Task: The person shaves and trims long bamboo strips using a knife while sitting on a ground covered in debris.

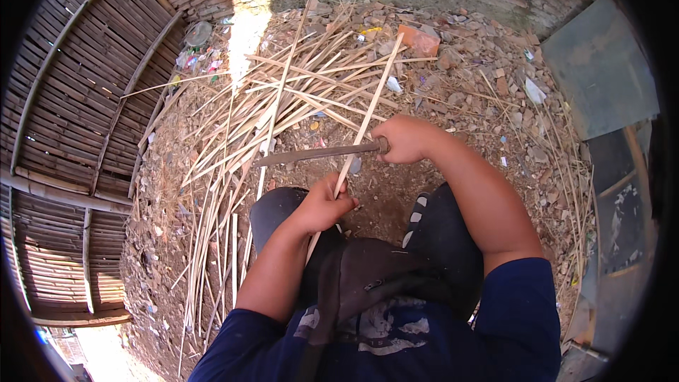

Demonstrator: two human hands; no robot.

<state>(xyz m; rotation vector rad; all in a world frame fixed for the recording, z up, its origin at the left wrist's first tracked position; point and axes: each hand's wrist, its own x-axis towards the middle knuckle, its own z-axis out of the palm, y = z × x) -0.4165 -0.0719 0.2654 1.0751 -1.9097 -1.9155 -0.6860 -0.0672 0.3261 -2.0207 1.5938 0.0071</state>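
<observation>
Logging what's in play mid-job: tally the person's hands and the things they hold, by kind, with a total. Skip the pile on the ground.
Hands: 2 (left hand, right hand)
Knife: 1, in the right hand
Strip: 1, in the left hand
Total: 4

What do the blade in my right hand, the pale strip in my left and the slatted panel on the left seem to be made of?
Blade: probably iron or steel, dull; its dark, brownish-grey surface suggests rust or wear.
Strip: likely split bamboo, though plain wood is possible; matte, pale, straight and slender.
Slatted panel: apparently weathered bamboo; narrow brown slats cross rounded poles.
</observation>
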